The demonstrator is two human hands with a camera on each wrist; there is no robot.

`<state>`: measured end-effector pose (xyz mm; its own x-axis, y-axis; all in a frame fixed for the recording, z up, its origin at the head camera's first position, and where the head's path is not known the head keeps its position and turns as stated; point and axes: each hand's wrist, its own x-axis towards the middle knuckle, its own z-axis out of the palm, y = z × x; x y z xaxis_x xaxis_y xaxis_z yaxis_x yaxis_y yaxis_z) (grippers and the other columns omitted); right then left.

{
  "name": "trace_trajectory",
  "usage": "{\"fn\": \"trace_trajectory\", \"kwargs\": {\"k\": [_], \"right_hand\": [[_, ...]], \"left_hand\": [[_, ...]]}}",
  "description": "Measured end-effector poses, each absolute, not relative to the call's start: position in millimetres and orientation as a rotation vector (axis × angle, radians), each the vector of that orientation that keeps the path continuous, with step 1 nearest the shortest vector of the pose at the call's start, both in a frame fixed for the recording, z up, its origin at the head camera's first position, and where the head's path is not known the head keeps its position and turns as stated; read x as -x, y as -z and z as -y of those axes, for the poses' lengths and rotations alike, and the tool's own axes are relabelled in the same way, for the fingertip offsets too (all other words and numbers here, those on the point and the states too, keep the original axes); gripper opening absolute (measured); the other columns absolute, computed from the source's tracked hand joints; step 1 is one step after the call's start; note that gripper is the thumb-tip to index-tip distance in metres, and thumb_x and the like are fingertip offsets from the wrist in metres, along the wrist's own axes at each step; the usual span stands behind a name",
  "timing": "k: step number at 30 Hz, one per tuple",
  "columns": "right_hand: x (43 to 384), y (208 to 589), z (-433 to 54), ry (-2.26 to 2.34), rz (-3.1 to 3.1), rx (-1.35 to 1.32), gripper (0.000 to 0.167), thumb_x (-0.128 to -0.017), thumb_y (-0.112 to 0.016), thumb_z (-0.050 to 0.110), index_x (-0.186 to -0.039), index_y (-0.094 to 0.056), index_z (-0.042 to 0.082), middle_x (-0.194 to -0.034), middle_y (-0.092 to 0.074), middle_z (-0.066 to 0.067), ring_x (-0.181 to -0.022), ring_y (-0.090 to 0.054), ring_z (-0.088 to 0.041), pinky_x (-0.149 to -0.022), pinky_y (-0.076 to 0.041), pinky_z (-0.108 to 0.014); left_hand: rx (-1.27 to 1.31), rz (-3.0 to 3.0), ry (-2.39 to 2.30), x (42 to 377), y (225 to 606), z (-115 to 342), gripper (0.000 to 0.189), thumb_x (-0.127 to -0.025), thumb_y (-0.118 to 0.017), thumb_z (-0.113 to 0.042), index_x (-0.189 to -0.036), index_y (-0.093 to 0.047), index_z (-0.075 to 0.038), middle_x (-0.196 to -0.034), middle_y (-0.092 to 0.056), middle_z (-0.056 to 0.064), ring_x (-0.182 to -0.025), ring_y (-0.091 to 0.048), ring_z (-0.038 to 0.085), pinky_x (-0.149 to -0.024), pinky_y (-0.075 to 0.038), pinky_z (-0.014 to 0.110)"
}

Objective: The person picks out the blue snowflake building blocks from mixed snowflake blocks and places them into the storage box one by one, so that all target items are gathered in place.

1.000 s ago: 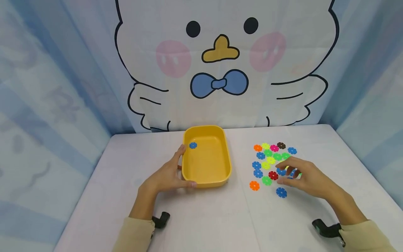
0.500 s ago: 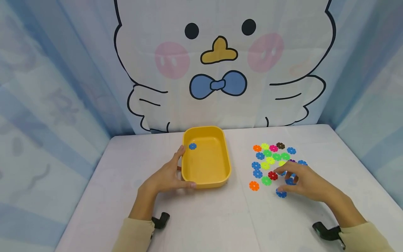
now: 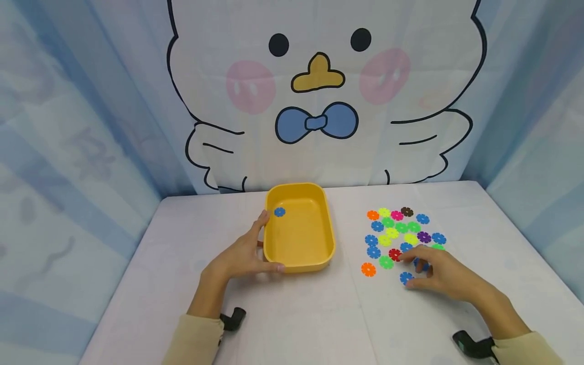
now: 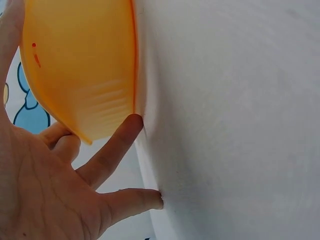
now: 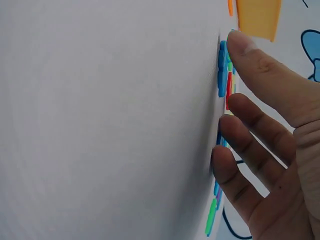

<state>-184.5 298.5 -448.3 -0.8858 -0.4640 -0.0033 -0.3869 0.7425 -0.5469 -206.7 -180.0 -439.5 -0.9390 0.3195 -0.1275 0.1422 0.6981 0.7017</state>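
Observation:
My left hand (image 3: 237, 258) holds the left side and near corner of a shallow yellow tray (image 3: 332, 238), thumb at the near wall. In the left wrist view the fingers spread under the side of the same tray (image 4: 80, 50). One blue notched disc (image 3: 280, 212) lies inside. Over on the right, my right hand (image 3: 444, 271) hovers low with bent, spread fingers. Its thumb is at a blue disc (image 3: 405, 278), touching or just above it. The index fingertip is near a red disc (image 3: 394, 254). In the right wrist view nothing sits between thumb and fingers.
Several notched plastic discs in orange, yellow, green, pink, brown, purple and blue lie flat around the right hand, including a purple disc (image 3: 424, 237) and an orange disc (image 3: 368, 269). A printed curtain (image 3: 319, 162) stands behind the white table (image 3: 301, 314).
My right hand has moved toward the near edge, uncovering the purple, yellow and blue discs behind it. Its thumb has come down to the nearest blue disc. The left hand and tray stay put.

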Motion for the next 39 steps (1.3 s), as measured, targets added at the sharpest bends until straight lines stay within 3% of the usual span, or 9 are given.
{"fn": "trace_trajectory", "kwargs": {"k": [13, 19, 28, 34, 39], "right_hand": [[183.0, 448.2, -297.3, 0.810, -2.766, 0.615, 0.049, -0.080, -0.088, 0.036, -0.120, -0.071, 0.014, -0.097, -0.062, 0.009, -0.084, -0.053, -0.008, -0.069, -0.052, -0.019], [184.1, 451.5, -296.7, 0.847, -2.720, 0.642, 0.038, -0.082, -0.087, 0.033, -0.112, -0.072, 0.013, -0.093, -0.063, 0.008, -0.083, -0.055, -0.007, -0.072, -0.053, -0.019], [183.5, 450.1, -294.5, 0.847, -2.737, 0.621, 0.035, -0.081, -0.088, 0.029, -0.102, -0.063, 0.017, -0.088, -0.057, 0.005, -0.080, -0.052, -0.009, -0.067, -0.050, -0.021], [178.9, 450.7, -292.1, 0.844, -2.700, 0.693, 0.030, -0.089, -0.081, 0.028, -0.112, -0.066, 0.017, -0.087, -0.056, 0.008, -0.078, -0.051, -0.006, -0.066, -0.049, -0.020], [175.2, 448.6, -291.2, 0.795, -2.715, 0.735, 0.031, -0.094, -0.076, 0.028, -0.123, -0.068, 0.020, -0.098, -0.060, 0.010, -0.083, -0.050, -0.004, -0.069, -0.048, -0.019]], "left_hand": [[-0.377, -2.666, -1.069, 207.8, 438.0, 179.6, 0.139, -0.067, -0.089, -0.065, -0.166, 0.003, -0.031, -0.173, -0.009, -0.011, -0.128, -0.059, 0.024, -0.108, -0.050, 0.047], [-0.337, -2.665, -1.052, 207.3, 437.2, 180.7, 0.140, -0.066, -0.090, -0.063, -0.165, 0.003, -0.033, -0.173, -0.010, -0.012, -0.129, -0.059, 0.024, -0.105, -0.052, 0.047], [-0.336, -2.662, -1.050, 205.5, 434.5, 181.1, 0.140, -0.065, -0.090, -0.064, -0.165, 0.004, -0.033, -0.173, -0.009, -0.012, -0.130, -0.059, 0.024, -0.104, -0.054, 0.046], [-0.325, -2.663, -1.039, 205.3, 435.6, 182.3, 0.141, -0.065, -0.089, -0.066, -0.165, 0.004, -0.034, -0.172, -0.009, -0.013, -0.129, -0.059, 0.024, -0.104, -0.054, 0.045], [-0.355, -2.662, -1.057, 206.6, 437.9, 182.7, 0.140, -0.065, -0.089, -0.066, -0.165, 0.004, -0.034, -0.172, -0.009, -0.014, -0.129, -0.059, 0.023, -0.107, -0.052, 0.045]]}}
